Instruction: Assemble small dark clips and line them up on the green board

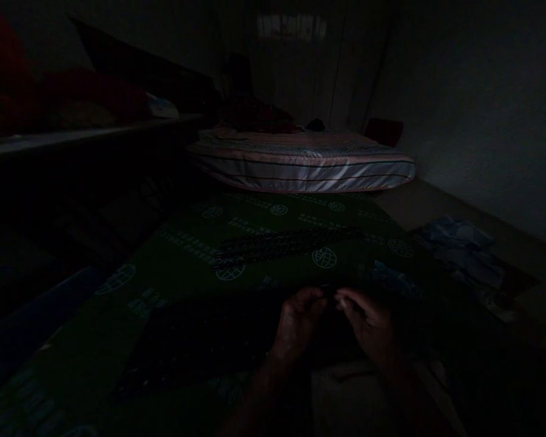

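The scene is very dark. My left hand [299,320] is closed in a pinch, its fingertips just short of those of my right hand [369,320], which is pinched as well. Whatever their fingers hold is too dark and small to make out. Under and left of my hands lies a long black panel [200,340] with rows of small bright specks. Beyond it, several dark narrow strips [282,247] lie side by side on a green sheet [173,267] printed with white globes and lettering.
A mattress with a striped cover [309,173] lies beyond the green sheet. At the left runs a shelf edge [95,130] with red items above it. Crumpled blue cloth [464,243] is on the floor at the right, near the pale wall [491,133].
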Demonstrator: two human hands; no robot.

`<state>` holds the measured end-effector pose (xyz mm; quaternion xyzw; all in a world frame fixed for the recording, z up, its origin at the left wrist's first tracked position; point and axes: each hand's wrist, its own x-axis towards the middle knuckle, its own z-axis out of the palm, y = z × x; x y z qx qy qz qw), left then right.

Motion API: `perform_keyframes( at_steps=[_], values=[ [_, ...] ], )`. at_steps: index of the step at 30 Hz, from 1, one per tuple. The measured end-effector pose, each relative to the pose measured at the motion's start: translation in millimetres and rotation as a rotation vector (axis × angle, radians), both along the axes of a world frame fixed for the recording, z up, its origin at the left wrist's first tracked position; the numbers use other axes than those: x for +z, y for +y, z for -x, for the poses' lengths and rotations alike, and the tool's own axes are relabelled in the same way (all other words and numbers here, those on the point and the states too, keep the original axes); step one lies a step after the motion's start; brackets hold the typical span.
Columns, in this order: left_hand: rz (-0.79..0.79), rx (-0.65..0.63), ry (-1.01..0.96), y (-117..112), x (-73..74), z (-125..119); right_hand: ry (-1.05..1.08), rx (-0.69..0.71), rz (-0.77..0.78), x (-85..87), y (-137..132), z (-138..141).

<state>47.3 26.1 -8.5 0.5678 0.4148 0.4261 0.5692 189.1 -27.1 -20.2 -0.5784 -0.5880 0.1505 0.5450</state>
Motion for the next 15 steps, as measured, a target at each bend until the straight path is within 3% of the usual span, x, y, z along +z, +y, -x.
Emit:
perform_keyframes(
  at_steps=[7, 15],
  values=[
    [-0.017, -0.018, -0.040, -0.9, 1.0, 2.9, -0.434, 0.056, -0.106, 3.5, 3.6, 1.4],
    [0.021, -0.043, -0.059, 0.2, 1.8, 6.1, -0.673, 0.164, 0.109, 20.0, 13.2, -1.7]
  ],
)
